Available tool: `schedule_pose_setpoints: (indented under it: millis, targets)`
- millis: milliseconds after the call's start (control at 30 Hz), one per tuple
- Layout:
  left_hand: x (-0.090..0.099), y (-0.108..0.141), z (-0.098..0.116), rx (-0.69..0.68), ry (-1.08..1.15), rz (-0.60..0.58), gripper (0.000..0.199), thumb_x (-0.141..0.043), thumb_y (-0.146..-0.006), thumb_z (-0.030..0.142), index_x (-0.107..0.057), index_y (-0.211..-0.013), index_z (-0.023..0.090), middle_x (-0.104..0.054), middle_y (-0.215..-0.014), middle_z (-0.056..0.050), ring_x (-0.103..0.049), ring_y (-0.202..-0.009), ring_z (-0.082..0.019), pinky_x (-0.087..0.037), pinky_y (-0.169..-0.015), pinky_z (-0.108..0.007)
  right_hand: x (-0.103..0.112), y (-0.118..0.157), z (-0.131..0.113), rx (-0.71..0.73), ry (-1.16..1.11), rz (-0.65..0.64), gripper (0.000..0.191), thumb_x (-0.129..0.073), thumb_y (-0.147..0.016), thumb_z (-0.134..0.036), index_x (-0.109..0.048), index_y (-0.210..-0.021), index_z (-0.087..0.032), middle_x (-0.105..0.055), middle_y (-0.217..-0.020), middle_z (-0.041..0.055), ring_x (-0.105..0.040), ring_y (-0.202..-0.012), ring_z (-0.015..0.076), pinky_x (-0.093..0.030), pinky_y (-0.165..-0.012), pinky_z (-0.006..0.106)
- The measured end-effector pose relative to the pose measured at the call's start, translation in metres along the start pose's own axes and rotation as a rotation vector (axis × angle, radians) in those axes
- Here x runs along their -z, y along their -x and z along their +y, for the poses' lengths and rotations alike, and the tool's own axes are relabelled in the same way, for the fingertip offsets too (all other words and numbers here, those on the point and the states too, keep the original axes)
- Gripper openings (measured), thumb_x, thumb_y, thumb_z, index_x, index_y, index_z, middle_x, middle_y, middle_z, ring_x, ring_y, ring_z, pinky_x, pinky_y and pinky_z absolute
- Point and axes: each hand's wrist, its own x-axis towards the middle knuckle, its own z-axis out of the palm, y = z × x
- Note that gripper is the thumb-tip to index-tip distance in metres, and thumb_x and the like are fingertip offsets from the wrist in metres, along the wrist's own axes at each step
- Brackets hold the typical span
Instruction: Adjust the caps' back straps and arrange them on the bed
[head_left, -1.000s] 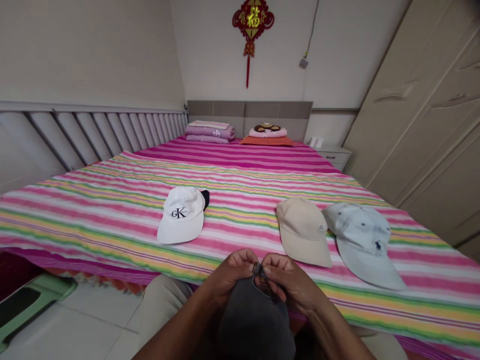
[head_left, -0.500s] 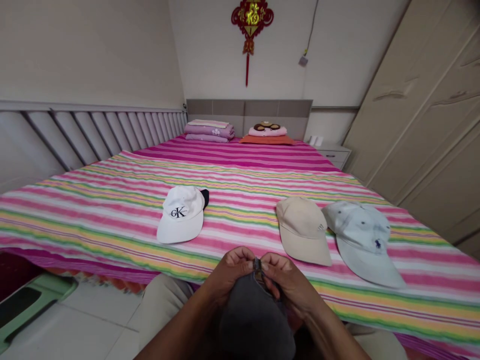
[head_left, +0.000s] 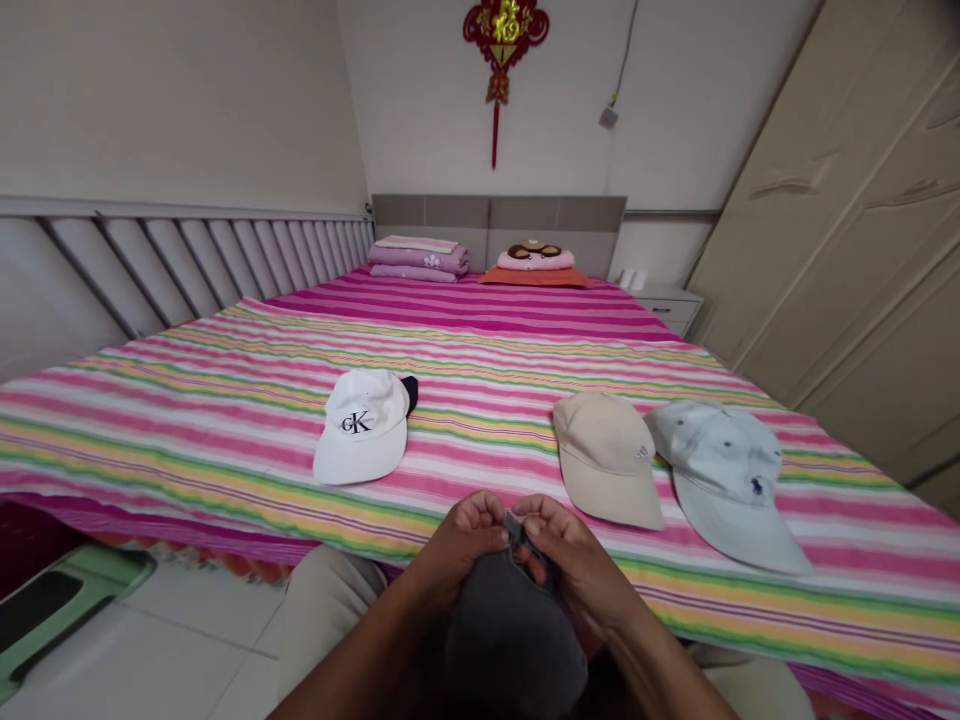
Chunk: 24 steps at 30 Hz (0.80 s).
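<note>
A dark grey cap point(head_left: 510, 635) hangs between my hands, low in the middle of the head view, over my lap. My left hand point(head_left: 465, 545) pinches the left side of the strap at its back opening, thumb against fingers. On the other side, my right hand point(head_left: 561, 545) is closed on the strap's right part. The strap's exact fastening is partly hidden by my fingers. Beyond them on the bed lie a white cap point(head_left: 364, 425) with black lettering, a beige cap point(head_left: 607, 455) and a pale blue cap point(head_left: 724, 480), the last two touching.
The bed point(head_left: 480, 390) has a striped cover. Folded purple bedding point(head_left: 418, 262) and a pink pillow point(head_left: 535, 262) sit by the headboard. A metal railing point(head_left: 225, 250) runs along the left. A green stool point(head_left: 82, 600) stands on the tiled floor, bottom left.
My fingers have shifted slightly at the strap. The dark buckle seen between them before now shows as a grey strap end. The other caps have not moved.
</note>
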Motion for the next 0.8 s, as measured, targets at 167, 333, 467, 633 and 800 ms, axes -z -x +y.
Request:
schedule_pose_setpoints:
  millis: [167, 333, 467, 633, 800]
  targets:
    - [0.000, -0.001, 0.000, 0.032, -0.023, 0.062, 0.028, -0.075, -0.053, 0.016, -0.053, -0.070, 0.014, -0.061, -0.059, 0.001, -0.055, -0.050, -0.008, -0.039, -0.050, -0.018, 0.000, 0.000, -0.002, 0.060, 0.189, 0.009, 0.031, -0.070, -0.063, -0.038, -0.055, -0.081, -0.017, -0.048, -0.054, -0.0058, -0.038, -0.045, 0.0065, -0.028, -0.043, 0.020]
    - [-0.001, -0.001, 0.006, 0.112, -0.092, 0.094, 0.026, -0.077, -0.051, 0.020, -0.061, -0.070, 0.011, -0.064, -0.062, -0.002, -0.056, -0.052, -0.009, -0.040, -0.053, -0.020, 0.000, 0.001, -0.006, 0.084, 0.192, 0.021, 0.025, -0.073, -0.060, -0.031, -0.058, -0.076, -0.018, -0.049, -0.058, -0.0053, -0.040, -0.050, 0.0076, -0.029, -0.047, 0.021]
    - [-0.002, 0.000, 0.013, 0.166, -0.172, 0.090, 0.020, -0.075, -0.052, 0.023, -0.063, -0.062, 0.010, -0.060, -0.051, 0.000, -0.049, -0.043, -0.006, -0.034, -0.045, -0.017, 0.000, 0.000, -0.010, 0.085, 0.184, 0.083, 0.025, -0.074, -0.057, -0.034, -0.058, -0.066, -0.017, -0.049, -0.054, -0.0047, -0.040, -0.048, 0.0083, -0.029, -0.047, 0.023]
    - [-0.001, 0.000, 0.013, 0.227, -0.171, 0.056, 0.015, -0.072, -0.054, 0.021, -0.062, -0.057, 0.011, -0.059, -0.048, 0.001, -0.046, -0.040, -0.005, -0.032, -0.043, -0.016, 0.003, -0.002, -0.014, 0.055, 0.143, 0.126, 0.026, -0.071, -0.061, -0.038, -0.057, -0.063, -0.017, -0.049, -0.053, -0.0038, -0.040, -0.050, 0.0094, -0.030, -0.048, 0.023]
    - [0.002, 0.001, 0.011, 0.237, -0.181, 0.075, 0.015, -0.071, -0.055, 0.022, -0.061, -0.057, 0.011, -0.058, -0.047, 0.001, -0.045, -0.038, -0.005, -0.031, -0.042, -0.016, 0.003, -0.001, -0.021, 0.138, 0.127, 0.095, 0.022, -0.067, -0.068, -0.036, -0.056, -0.067, -0.017, -0.053, -0.061, -0.0021, -0.046, -0.060, 0.0116, -0.035, -0.056, 0.024]
